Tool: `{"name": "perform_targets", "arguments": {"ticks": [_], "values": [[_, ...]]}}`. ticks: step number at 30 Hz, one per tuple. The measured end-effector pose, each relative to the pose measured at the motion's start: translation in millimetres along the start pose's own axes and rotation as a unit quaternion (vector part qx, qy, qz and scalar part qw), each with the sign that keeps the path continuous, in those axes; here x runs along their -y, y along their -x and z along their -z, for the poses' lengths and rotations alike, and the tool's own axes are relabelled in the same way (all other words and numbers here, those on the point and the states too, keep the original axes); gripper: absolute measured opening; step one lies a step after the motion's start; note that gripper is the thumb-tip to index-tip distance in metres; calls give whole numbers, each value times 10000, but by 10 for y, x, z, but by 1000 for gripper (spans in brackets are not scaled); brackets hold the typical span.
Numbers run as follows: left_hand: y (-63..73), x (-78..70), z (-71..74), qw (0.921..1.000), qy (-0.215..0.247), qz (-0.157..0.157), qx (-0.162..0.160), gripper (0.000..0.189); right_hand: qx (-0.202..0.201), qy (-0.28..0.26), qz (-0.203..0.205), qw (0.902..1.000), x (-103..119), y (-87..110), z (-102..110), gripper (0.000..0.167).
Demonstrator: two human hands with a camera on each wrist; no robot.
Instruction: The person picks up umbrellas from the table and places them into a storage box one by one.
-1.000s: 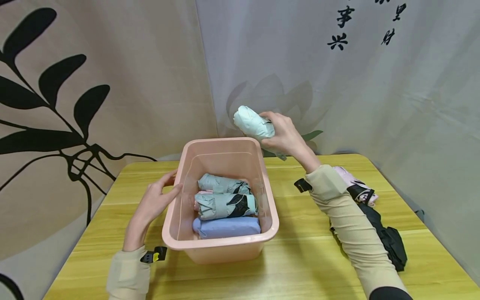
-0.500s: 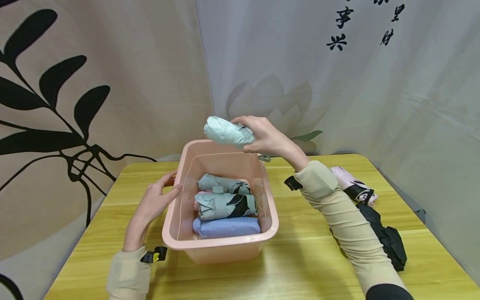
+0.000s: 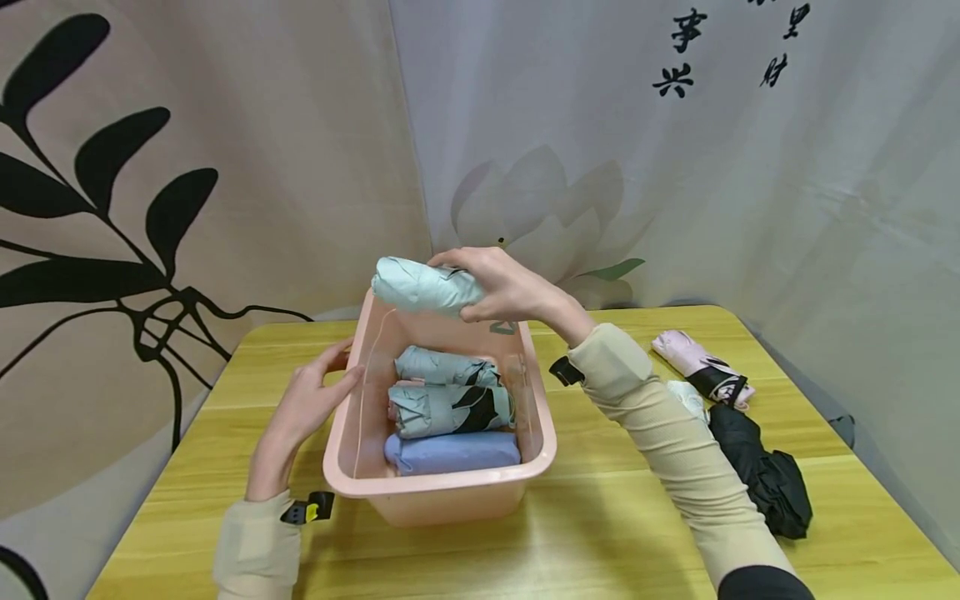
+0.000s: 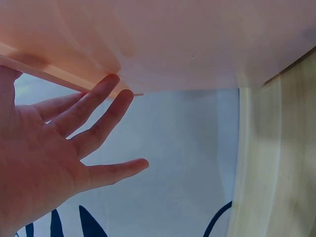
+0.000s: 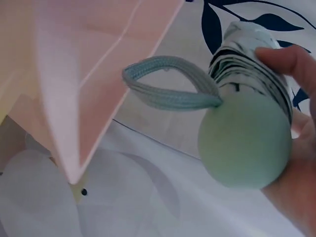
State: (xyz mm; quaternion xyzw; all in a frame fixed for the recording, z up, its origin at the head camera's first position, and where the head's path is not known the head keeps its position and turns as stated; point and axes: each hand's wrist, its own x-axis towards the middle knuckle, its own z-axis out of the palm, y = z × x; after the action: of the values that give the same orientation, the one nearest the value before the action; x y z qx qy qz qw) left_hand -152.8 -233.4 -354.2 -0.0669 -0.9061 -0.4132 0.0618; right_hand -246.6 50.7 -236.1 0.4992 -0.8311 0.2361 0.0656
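Note:
My right hand (image 3: pixel 498 283) grips a folded pale mint umbrella (image 3: pixel 423 286) over the far end of a pink plastic bin (image 3: pixel 442 487). In the right wrist view the umbrella's rounded green handle (image 5: pixel 247 140) and its looped wrist strap (image 5: pixel 168 101) face the camera. My left hand (image 3: pixel 311 400) touches the bin's left side by the rim, and the left wrist view shows its fingers (image 4: pixel 106 123) spread and fairly straight. Inside the bin lie two grey-green folded umbrellas (image 3: pixel 442 412) and a blue one (image 3: pixel 453 452), with a bit of pink showing between them.
On the right of the wooden table (image 3: pixel 600 533) lie a pink and black folded umbrella (image 3: pixel 701 367) and a black one (image 3: pixel 761 475). A whitish item (image 3: pixel 686 396) beside them is partly covered by my right sleeve. A printed curtain (image 3: pixel 300 167) hangs behind the table.
My right hand has carried the mint umbrella leftward and lower, from beyond the bin's far right corner to over its far end. My left hand and the bin have stayed in place.

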Motion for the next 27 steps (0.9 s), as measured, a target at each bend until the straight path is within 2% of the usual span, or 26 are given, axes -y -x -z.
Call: {"name": "perform_targets", "arguments": {"ticks": [2,5,9,15,21,25,27], "values": [[-2,-1,3,10000,0,17,1,57,-40,-182,110,9998,-20,7,-46,53],[-6,-2,6,10000,14,33,10,57,-390,-472,172,9980,-66,34,-90,42],[-16,5,8,10000,29,39,19,57,-933,-570,-49,9940,-168,139,-106,32],[-20,10,4,10000,63,39,-4,56,-1191,-262,-729,9899,-467,443,-242,25],[-14,9,-17,9999,151,60,6,57,-1494,332,-1355,9789,-891,852,-463,21],[-14,12,-21,9998,190,50,1,56,-1229,754,-2205,9647,-1116,1160,-483,27],[-16,11,-19,9998,171,19,-30,56,-978,928,-2712,9530,-1213,1322,-453,32]]}}
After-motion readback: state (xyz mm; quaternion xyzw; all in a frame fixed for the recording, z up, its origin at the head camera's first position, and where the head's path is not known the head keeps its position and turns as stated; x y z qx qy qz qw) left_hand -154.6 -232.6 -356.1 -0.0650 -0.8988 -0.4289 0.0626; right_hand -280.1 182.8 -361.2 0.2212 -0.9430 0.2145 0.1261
